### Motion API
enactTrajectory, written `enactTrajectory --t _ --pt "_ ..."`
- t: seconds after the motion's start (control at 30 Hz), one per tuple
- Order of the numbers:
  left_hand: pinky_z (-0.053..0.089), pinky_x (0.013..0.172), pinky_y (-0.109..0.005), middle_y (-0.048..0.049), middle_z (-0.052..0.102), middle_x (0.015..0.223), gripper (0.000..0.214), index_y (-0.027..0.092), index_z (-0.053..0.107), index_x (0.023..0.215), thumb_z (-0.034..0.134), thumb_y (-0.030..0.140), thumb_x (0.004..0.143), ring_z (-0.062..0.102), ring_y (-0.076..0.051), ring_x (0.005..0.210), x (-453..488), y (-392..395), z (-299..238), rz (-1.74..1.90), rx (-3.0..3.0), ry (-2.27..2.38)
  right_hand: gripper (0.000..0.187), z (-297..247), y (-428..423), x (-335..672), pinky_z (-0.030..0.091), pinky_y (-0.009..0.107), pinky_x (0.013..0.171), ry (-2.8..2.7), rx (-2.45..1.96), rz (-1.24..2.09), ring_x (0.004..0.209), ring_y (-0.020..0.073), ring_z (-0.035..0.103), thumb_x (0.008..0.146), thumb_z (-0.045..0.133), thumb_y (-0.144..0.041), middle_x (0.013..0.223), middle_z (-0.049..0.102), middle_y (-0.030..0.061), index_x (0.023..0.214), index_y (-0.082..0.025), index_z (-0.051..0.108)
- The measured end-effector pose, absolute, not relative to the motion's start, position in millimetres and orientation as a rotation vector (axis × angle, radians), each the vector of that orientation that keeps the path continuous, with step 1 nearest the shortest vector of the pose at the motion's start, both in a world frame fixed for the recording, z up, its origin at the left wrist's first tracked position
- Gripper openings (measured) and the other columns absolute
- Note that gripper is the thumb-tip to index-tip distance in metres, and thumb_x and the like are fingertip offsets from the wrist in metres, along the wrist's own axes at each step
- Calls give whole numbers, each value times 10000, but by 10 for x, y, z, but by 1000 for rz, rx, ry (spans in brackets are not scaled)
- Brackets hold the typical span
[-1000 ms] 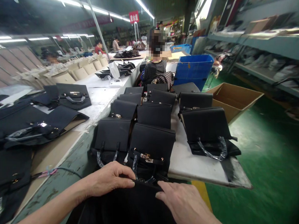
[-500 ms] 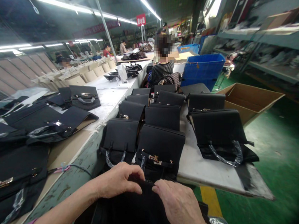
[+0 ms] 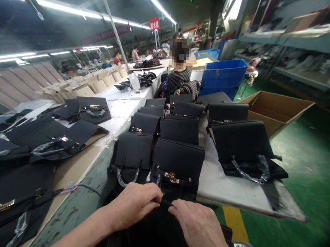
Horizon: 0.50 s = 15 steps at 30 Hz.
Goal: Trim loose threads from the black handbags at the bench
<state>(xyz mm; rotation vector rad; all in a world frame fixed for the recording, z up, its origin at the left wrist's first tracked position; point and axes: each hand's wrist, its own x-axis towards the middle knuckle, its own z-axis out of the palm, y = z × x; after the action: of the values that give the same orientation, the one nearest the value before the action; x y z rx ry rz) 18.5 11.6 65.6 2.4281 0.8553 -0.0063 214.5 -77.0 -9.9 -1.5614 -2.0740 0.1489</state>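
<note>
Low in the middle of the head view, my left hand [image 3: 136,202] pinches the upper edge of a black bag [image 3: 152,232] between thumb and fingers. My right hand [image 3: 197,219] grips the same edge a short way to the right, its fingertips partly hidden behind the dark material. Most of the bag's body blends into shadow below my hands. Just beyond stands a black handbag [image 3: 178,158] with a gold clasp, close to my fingers. Left of that one is another black handbag [image 3: 133,151] with a plastic-wrapped handle.
Rows of black bags cover the white table [image 3: 227,191] ahead. More lie on the left bench [image 3: 80,174]. A black bag [image 3: 240,145] sits at the table's right end. Beyond are a cardboard box [image 3: 286,107], a blue bin [image 3: 223,78] and a seated person [image 3: 179,78].
My left thumb and fingers have closed together on the bag's edge, where they were apart before. My right hand stays nearly in place on the edge.
</note>
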Motion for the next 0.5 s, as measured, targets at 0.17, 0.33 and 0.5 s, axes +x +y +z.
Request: enactTrajectory --t 0.17,0.33,0.5 --pt "461 755 -219 1 683 964 52 202 602 931 568 168 910 656 -150 866 228 102 614 -7 2487 869 185 -120 -805 2133 307 318 560 -2097 -1604 141 566 202 642 973 503 -251 654 667 -19 804 -244 577" --pt "412 647 -219 11 658 865 72 196 586 872 550 134 882 619 -130 752 264 86 636 -20 2549 863 98 -34 -814 2122 351 315 564 -2141 -1635 168 593 211 661 904 608 -205 675 685 -10 809 -230 605" --pt "375 599 -237 10 634 847 59 199 548 870 532 142 869 599 -139 719 279 74 673 -107 2634 817 97 50 -797 2154 442 299 605 -2215 -1607 340 711 223 705 861 654 -190 807 725 5 948 -221 624"
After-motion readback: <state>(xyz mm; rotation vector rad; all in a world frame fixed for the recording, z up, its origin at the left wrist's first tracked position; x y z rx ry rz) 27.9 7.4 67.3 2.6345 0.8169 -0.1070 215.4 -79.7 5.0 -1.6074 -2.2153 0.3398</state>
